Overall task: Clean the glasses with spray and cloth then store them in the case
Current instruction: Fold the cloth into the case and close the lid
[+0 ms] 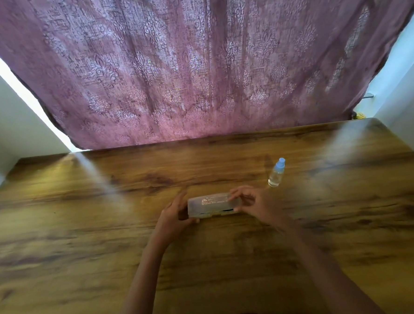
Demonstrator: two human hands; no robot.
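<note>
Translucent plastic forms the glasses case (pixel 212 205), which lies lengthwise at the centre of the wooden surface (pixel 85 237), slightly toward 12 o'clock from the middle of the view. White print shows on its lid; the wording is too blurred to read. A dark shape shows through the front wall of the case, but whether it is the glasses cannot be told.

Left hand (pixel 174 216): at the 9 o'clock end of the case. The fingers (pixel 179 199) curl round that end, thumb at the near lower corner, so the hand grips the case end.

Right hand (pixel 248 202): at the 3 o'clock end of the case. The fingertips (pixel 235 195) rest bent on the lid near its far edge, with the thumb at the front; the hand is closed on the case end. Whether the lid is fully seated cannot be told from this view.

Spray bottle (pixel 276 173): clear body with a pale blue cap, standing on the surface at about 1 o'clock from the case, near the right hand but apart from it.

Both bare forearms enter from 6 o'clock. A mauve patterned curtain (pixel 195 60) hangs behind the far edge of the surface at 12 o'clock.
</note>
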